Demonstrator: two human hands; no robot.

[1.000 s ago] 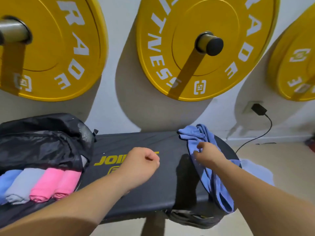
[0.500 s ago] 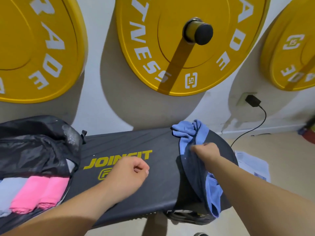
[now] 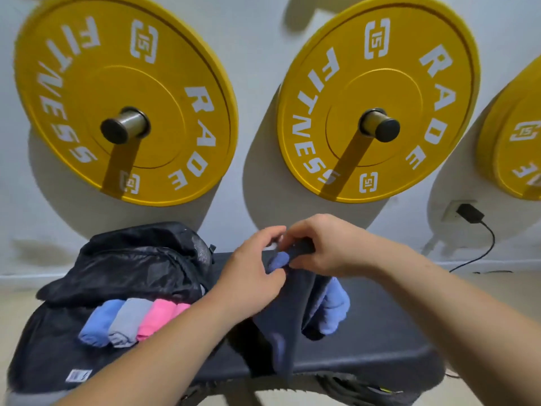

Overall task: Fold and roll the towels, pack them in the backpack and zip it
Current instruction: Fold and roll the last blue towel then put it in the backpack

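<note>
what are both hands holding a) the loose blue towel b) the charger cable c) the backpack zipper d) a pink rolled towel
a, the left hand and the right hand both pinch the top edge of the loose blue towel, which drapes down onto the black bench.

Three yellow bumper plates hang on a white wall (image 3: 257, 68): left plate (image 3: 73, 92), middle plate (image 3: 433, 92), and a third plate (image 3: 515, 148) cut by the right edge. White lettering reads RADE FITNESS, with 15 marks. Left peg (image 3: 124, 127) and middle peg (image 3: 380, 128) are metal with black end caps. A black charger (image 3: 470, 213) sits in the wall outlet (image 3: 449, 212), its cable (image 3: 486, 253) trailing down. Black padded counter (image 3: 380, 332), beige floor (image 3: 17, 294).
</note>
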